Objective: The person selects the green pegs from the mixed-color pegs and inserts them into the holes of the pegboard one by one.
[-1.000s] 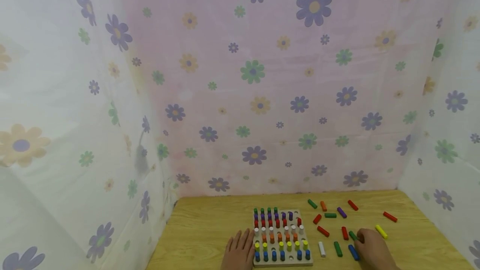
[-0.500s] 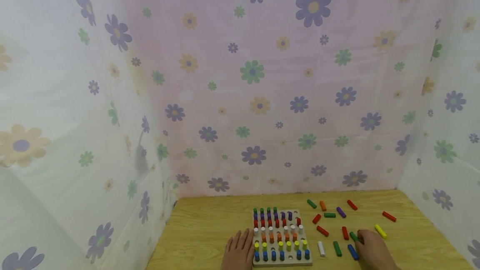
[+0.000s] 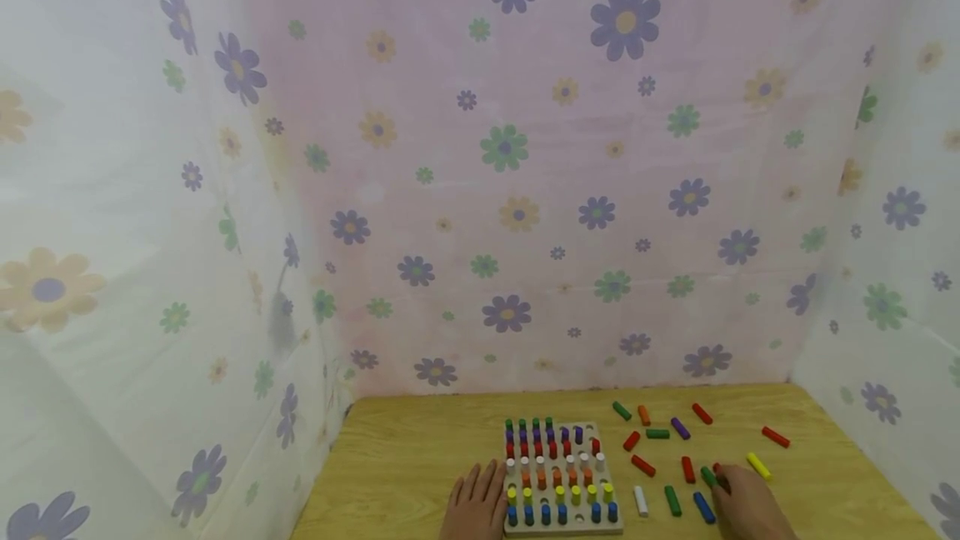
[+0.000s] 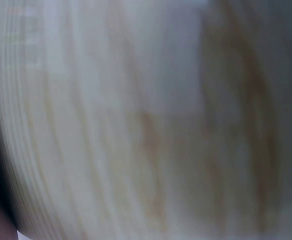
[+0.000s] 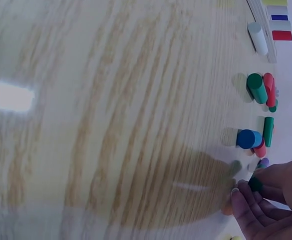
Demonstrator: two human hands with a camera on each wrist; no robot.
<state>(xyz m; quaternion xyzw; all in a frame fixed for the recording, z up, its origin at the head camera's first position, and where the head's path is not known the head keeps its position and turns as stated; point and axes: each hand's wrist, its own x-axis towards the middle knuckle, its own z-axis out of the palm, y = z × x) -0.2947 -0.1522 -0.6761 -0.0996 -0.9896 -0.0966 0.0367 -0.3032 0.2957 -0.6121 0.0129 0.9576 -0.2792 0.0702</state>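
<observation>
A pegboard (image 3: 562, 528) with rows of coloured pegs stands at the table's front middle. My left hand (image 3: 474, 502) lies flat with straight fingers on the table, its fingertips against the board's left side. The left wrist view is blurred and shows mostly wood grain. On the right, my right hand (image 3: 752, 505) pinches a green peg (image 3: 708, 477) between thumb and fingers; the same green peg (image 5: 255, 184) shows between the fingertips in the right wrist view. A red tip (image 3: 717, 467) peeks out beside those fingers. Close by lies a blue peg (image 3: 703, 507).
Loose pegs lie scattered right of the board, among them a white peg (image 3: 641, 501), a green peg (image 3: 672, 501), a red peg (image 3: 688, 469) and a yellow peg (image 3: 758, 466). Several more lie farther back, near the flowered cloth (image 3: 525, 190) that encloses the table.
The right hand has shifted slightly at the green peg, and a red tip now shows beside its fingers. The left hand stays beside the board. The head view tilts a little.
</observation>
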